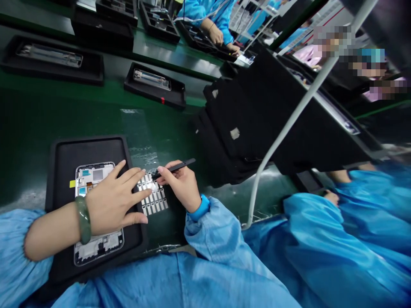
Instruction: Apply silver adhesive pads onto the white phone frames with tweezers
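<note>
My left hand (112, 201), with a green jade bangle (83, 220) on the wrist, lies spread over a phone frame (96, 175) in a black tray (90, 145). The hand hides the middle of the frame, and its fingertips reach towards a sheet of small silvery labels (154, 201) beside the tray. My right hand (180, 184), with a blue wristband (201, 208), pinches slim black tweezers (180, 167). Their tip sits at the upper edge of the sheet, partly hidden by my fingers.
A green conveyor belt (96, 98) carries black trays holding long metal parts (154, 83). A large black fixture (257, 124) and a white cable (289, 119) cross the right side. A co-worker's blue sleeve (321, 239) lies at lower right, and another person's hands (215, 36) work at the top.
</note>
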{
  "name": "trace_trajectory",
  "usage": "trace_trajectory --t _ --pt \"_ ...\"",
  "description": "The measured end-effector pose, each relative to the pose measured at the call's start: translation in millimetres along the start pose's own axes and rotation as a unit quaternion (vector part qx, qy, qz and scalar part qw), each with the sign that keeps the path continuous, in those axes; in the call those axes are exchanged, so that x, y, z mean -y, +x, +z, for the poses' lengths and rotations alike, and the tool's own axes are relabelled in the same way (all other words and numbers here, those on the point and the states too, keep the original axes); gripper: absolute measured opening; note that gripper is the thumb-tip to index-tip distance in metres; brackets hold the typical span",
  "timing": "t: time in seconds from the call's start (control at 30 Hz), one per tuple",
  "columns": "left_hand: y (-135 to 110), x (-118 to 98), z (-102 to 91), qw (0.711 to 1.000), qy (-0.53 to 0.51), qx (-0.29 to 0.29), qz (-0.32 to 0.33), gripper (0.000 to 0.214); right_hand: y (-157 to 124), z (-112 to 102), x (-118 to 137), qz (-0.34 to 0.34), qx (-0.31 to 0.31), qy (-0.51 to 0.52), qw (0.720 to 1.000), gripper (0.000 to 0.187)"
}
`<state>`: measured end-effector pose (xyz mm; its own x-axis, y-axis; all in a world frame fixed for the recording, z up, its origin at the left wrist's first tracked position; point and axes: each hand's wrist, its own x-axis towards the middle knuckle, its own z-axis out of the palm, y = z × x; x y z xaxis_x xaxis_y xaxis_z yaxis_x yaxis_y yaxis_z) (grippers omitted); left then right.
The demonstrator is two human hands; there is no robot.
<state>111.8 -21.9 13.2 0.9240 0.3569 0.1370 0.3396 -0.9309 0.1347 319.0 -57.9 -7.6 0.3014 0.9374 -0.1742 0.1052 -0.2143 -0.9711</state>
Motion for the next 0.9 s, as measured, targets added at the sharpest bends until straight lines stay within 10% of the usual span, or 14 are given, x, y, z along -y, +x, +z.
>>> trace_trajectory --t 0.67,0.9 --pt "2 0 3.1 1.000 0.004 -0.020 -0.001 0.057 2 4 6 0.031 0.001 0.040 0.999 0.035" --pt "19 -6 5.7 0.994 -0.027 -0.017 -0.107 0.055 1 2 3 0.034 -0.003 0.041 0.999 0.035"
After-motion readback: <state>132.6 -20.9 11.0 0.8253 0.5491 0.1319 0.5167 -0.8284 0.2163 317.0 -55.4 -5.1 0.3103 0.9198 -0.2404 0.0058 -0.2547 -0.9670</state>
